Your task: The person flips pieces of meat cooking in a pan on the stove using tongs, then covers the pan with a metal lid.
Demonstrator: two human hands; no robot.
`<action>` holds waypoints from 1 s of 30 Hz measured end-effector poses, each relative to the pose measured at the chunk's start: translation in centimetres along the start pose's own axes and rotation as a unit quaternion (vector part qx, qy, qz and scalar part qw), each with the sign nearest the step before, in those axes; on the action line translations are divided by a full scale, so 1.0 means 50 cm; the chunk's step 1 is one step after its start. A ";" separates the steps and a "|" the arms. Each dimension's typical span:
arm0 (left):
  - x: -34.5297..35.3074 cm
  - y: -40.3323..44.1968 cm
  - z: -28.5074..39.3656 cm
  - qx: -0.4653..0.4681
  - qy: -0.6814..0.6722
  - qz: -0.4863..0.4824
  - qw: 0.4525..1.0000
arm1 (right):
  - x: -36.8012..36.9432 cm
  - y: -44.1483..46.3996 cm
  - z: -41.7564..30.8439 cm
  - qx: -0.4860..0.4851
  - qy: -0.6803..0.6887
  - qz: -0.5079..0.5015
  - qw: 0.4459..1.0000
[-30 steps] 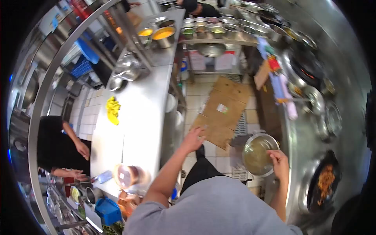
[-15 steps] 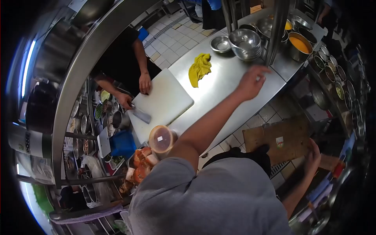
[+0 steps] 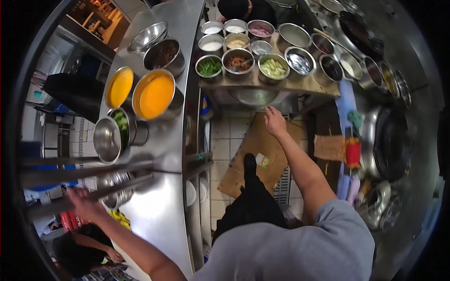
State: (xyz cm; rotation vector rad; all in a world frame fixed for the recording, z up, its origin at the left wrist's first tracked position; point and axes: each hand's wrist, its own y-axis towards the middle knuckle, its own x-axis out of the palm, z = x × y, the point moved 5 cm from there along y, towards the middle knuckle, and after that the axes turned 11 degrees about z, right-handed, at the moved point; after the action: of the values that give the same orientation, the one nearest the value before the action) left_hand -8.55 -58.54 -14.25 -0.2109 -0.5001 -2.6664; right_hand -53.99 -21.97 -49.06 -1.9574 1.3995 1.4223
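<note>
My left hand (image 3: 85,205) is out over the steel counter (image 3: 157,201), beside the metal posts (image 3: 79,175) and near stacked steel bowls (image 3: 119,195). Its fingers are blurred and partly hidden at a post, so whether they touch or grip it is unclear. My right hand (image 3: 275,122) hangs in the air with loosely extended fingers and holds nothing. It is just short of a wooden shelf (image 3: 300,89) bearing several steel pots. Closest to it are pots of chopped pale green vegetable (image 3: 273,68), diced brown food (image 3: 237,63) and chopped greens (image 3: 209,68).
Pots of orange liquid (image 3: 154,96) and dark sauce (image 3: 165,58) stand on the counter. Below lies flattened cardboard (image 3: 234,175) on the tiled floor. Woks (image 3: 391,143) line the right side. One co-worker (image 3: 82,255) is at lower left; another person (image 3: 246,9) is across the shelf.
My view has swung right, from the cutting board and yellow cloth to the pot shelf. I have turned toward the shelf; my right hand is now in front of it, my left trails by the posts.
</note>
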 end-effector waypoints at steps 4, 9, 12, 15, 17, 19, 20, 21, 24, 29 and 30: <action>-0.011 0.016 -0.007 -0.002 -0.044 -0.069 0.997 | 0.184 0.138 0.092 0.000 -0.110 -0.055 0.992; -0.016 0.012 -0.005 0.033 -0.032 -0.095 0.994 | 0.374 0.266 0.201 0.047 -0.023 0.054 0.997; -0.015 0.018 0.004 0.043 -0.011 -0.127 0.991 | 0.484 0.275 0.203 0.027 0.022 0.056 0.998; -0.012 0.011 0.013 0.074 0.020 -0.117 0.990 | 0.538 0.278 0.237 0.004 0.068 0.082 0.994; -0.007 -0.003 0.011 0.088 0.034 -0.060 0.994 | 0.553 0.297 0.250 -0.008 0.087 0.114 0.990; 0.008 -0.017 0.007 0.086 0.034 -0.053 0.994 | 0.545 0.290 0.228 -0.014 0.096 0.154 0.983; 0.015 -0.022 0.010 0.088 0.032 -0.043 0.995 | 0.521 0.280 0.232 -0.016 0.099 0.177 0.979; 0.021 -0.027 0.011 0.088 0.026 -0.049 0.995 | 0.500 0.251 0.208 0.019 -0.022 0.105 0.994; 0.029 -0.030 0.006 0.054 -0.033 -0.099 0.993 | 0.332 0.170 0.078 -0.029 -0.006 0.012 0.999; 0.018 -0.017 0.000 0.070 -0.031 -0.058 0.995 | 0.067 -0.110 -0.051 -0.026 0.102 0.031 0.994; 0.013 -0.008 -0.014 0.049 -0.068 -0.079 0.993 | 0.034 -0.168 -0.056 -0.016 0.144 0.030 0.989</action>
State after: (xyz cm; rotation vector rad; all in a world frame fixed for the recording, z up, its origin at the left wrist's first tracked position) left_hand -9.36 -58.69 -14.86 -0.3379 -0.7151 -2.7839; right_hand -45.37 -21.06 -51.46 -2.2290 1.5782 1.2290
